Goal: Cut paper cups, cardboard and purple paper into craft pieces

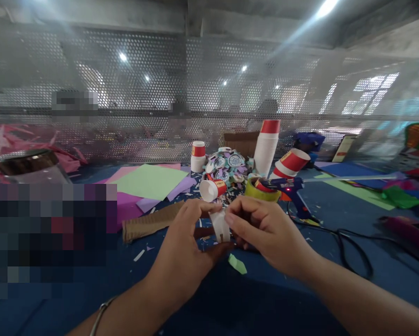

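Work in my grip looks partway along: a small white paper piece [219, 225] is held up over the table, my left hand [190, 242] closed on it from top and bottom, thumb below, while my right hand [268, 226] pinches its right edge. A dark notch shows low on it; whether any glue is on it I cannot tell. Beyond, a heap of decorated pieces [226, 163] looks like the part already done, and stacked paper cups [266, 151] seem to be left over. A blue glue gun [295, 189], red light glowing, rests on a yellow-green ring [261, 192]. Scraps litter my dark blue tabletop [251, 303], with a cardboard strip [153, 221] and coloured sheets [150, 181] leftward. Behind stands a perforated screen [139, 79], under bright ceiling lights [326, 7].
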Demonstrator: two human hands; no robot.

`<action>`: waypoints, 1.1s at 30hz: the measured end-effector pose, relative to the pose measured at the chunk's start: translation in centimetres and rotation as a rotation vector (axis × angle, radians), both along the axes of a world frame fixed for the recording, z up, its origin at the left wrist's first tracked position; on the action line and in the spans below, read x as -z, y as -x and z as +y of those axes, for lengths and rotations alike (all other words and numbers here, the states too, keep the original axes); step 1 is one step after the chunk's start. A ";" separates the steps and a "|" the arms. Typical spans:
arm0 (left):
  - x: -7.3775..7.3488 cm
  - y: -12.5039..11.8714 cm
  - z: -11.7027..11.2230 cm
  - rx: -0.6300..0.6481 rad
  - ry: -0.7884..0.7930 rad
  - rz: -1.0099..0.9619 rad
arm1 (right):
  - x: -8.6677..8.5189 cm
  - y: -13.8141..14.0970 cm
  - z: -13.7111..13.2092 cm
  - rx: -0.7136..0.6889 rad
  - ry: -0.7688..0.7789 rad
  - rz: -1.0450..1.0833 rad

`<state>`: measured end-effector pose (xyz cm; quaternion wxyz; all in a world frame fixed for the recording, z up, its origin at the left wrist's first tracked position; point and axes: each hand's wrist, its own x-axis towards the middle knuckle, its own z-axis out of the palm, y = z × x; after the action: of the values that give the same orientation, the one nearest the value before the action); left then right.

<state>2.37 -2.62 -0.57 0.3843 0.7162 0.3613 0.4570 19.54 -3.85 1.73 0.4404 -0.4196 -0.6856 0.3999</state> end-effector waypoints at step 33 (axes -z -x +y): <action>-1.0 -0.1 -1.0 0.127 -0.043 -0.145 | 0.7 0.6 -0.2 -0.045 -0.200 0.115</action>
<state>2.46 -3.59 0.45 0.4223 0.7109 0.2765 0.4897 18.95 -4.05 1.07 0.5096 -0.3345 -0.7048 0.3629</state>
